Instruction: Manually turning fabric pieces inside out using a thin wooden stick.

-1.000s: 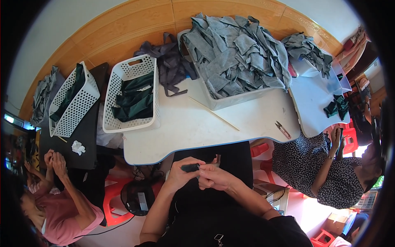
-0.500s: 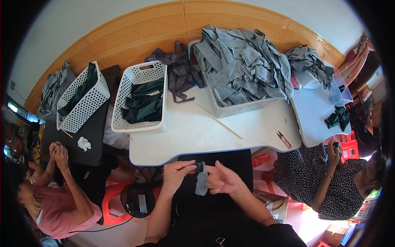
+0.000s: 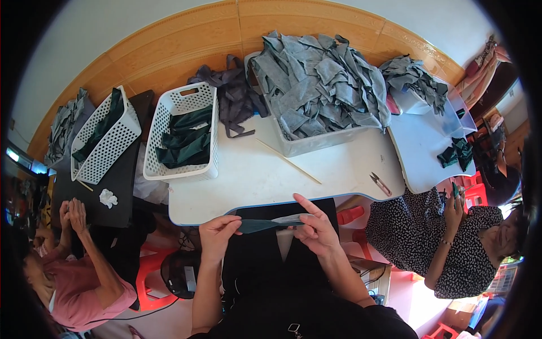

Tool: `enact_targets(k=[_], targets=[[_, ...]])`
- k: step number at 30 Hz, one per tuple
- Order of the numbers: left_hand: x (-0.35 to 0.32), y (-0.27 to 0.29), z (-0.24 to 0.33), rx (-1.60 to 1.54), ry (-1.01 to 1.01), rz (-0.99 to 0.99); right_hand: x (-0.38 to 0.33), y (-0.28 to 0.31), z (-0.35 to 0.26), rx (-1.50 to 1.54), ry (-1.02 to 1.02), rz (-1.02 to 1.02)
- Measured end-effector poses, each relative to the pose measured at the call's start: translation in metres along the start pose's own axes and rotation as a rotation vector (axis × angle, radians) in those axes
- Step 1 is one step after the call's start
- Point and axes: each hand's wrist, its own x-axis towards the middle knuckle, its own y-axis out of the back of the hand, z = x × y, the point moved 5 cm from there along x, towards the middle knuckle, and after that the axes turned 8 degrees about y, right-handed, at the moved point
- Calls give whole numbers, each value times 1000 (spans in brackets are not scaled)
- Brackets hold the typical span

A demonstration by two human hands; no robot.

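A narrow dark green fabric strip point(image 3: 259, 226) with a paler grey-green side is stretched level between my hands, in front of the white table's near edge. My left hand point(image 3: 219, 234) pinches its left end between thumb and fingers. At the other end my right hand point(image 3: 316, 229) grips the strip with thumb and curled fingers, its index finger pointing out toward the table. Beyond my hands, a white perforated basket point(image 3: 151, 164) holds several folded dark green fabric pieces point(image 3: 183, 148).
A grey bin point(image 3: 316, 144) heaped with grey fabric strips point(image 3: 322, 85) stands on the white table point(image 3: 237, 192). A thin wooden stick point(image 3: 288, 161) and thread snips point(image 3: 380, 184) lie there. Co-workers sit at left in a pink top point(image 3: 84, 282) and at right in a patterned dress point(image 3: 406, 237).
My hands have moved apart, my left hand going left. The strip, bunched and hanging before, is now drawn out lengthwise between them. The whole view has shifted slightly.
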Motion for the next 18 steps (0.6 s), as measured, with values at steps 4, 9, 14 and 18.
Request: enact_targets(k=[4,9,14,18], targets=[[-3,-20,5,104,-228,-65,5,-13,0,-13,-82,-28],[-15,-49,2,189,-162,-230,12,-35,8,-19,-133,-38],[-11,-50,-13,49,-51,-168,12,-35,7,-20,51,-11],[-6,-47,-26,-188,15,-132,12,-17,11,-417,348,103]])
